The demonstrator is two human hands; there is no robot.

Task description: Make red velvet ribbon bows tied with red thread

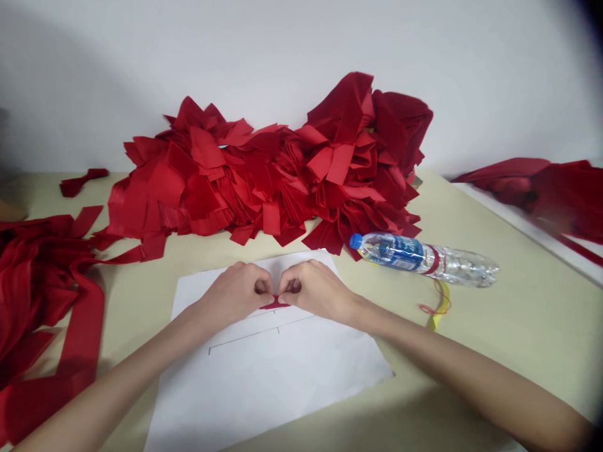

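Note:
Both my hands meet over a white paper sheet [282, 370] marked with thin pencil lines. My left hand [238, 290] and my right hand [315, 289] are curled shut, thumbs and fingertips pinching a small piece of red ribbon [274, 304] between them. Most of the ribbon is hidden inside my fingers; only a small red edge shows below the thumbs, resting on the paper.
A big heap of folded red ribbon pieces [273, 176] lies against the wall behind the paper. Long red ribbon [42, 301] is piled at the left. A plastic water bottle [424, 256] lies on its side at the right, with more red fabric [541, 185] beyond it.

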